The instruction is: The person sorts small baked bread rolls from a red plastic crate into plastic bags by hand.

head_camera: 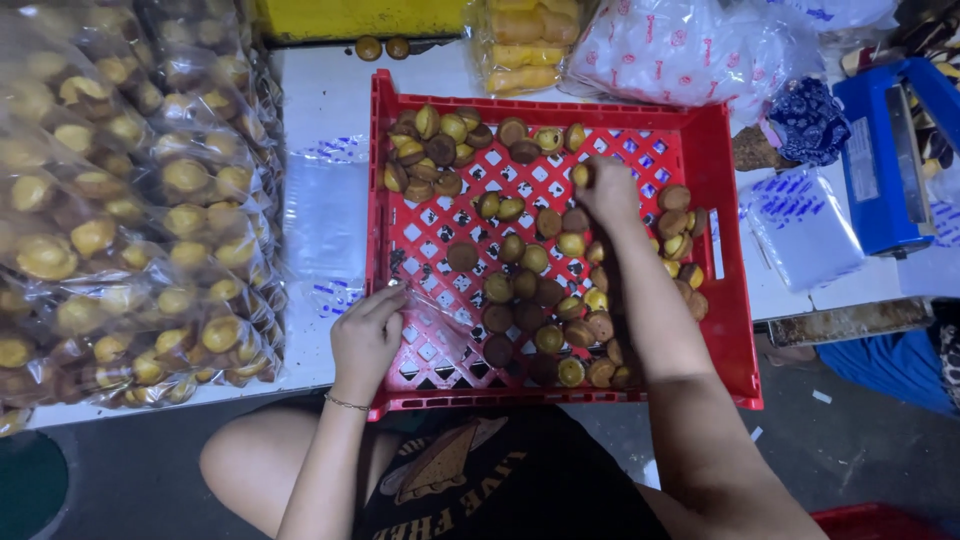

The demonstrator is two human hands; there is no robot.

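Sitting with my knees under the table edge, I had my left hand (366,340) at the near-left corner of the red crate (738,330), its fingers curled and pinching the mouth of a clear plastic bag (440,335) that lay over the crate's lattice floor. Just right of that bag, small round cakes (545,300), brown and yellow, were scattered across the middle of the crate. My right forearm stretched over them, and my right hand (607,192) sat farther in, toward the far wall, fingers closed on 1 yellow cake (580,175). A denser heap of cakes (430,150) filled the crate's far-left corner. To my left, filled bags of cakes (130,200) were stacked high on the white table (330,100), with flat empty bags (325,215) between that stack and the crate. To my right lay more empty bags (805,228) and a blue sealing machine (885,160). Beyond the crate sat a yellow box (360,18) and 2 loose cakes (383,47).
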